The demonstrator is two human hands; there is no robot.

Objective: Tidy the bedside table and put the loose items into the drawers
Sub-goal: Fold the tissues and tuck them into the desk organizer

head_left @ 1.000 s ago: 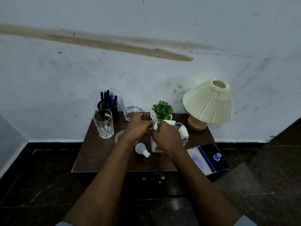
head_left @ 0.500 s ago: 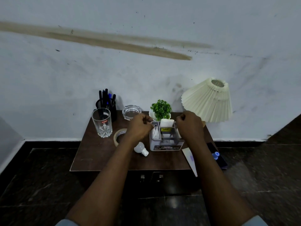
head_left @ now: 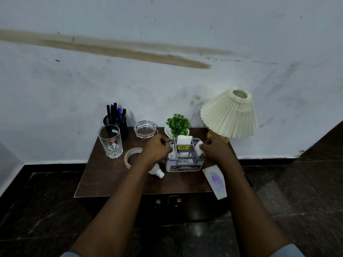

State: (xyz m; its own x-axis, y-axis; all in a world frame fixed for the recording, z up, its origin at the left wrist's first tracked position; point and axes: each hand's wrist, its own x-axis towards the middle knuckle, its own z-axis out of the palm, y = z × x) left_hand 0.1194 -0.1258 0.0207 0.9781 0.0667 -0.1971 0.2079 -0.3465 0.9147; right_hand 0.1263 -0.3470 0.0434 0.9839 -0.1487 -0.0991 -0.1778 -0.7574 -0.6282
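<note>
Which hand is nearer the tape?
Left. The left hand is beside the tape, at the caddy's left end; the right hand is at the caddy's far end.

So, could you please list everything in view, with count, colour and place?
bedside table: one, dark brown, by wall
drawer handles: two, metallic, table front
drinking glass: one, clear, back left
pen holder: one, black, behind glass
ashtray: one, clear, back centre
potted plant: one, green, back
lamp: one, cream shade, back right
organiser: one, grey, centre
tape roll: one, translucent, left of organiser
light bulb: one, white, centre front
card: one, white-purple, front right
left-hand grip: one, holding organiser's left end
right-hand grip: one, pinching white item, organiser's right
</note>
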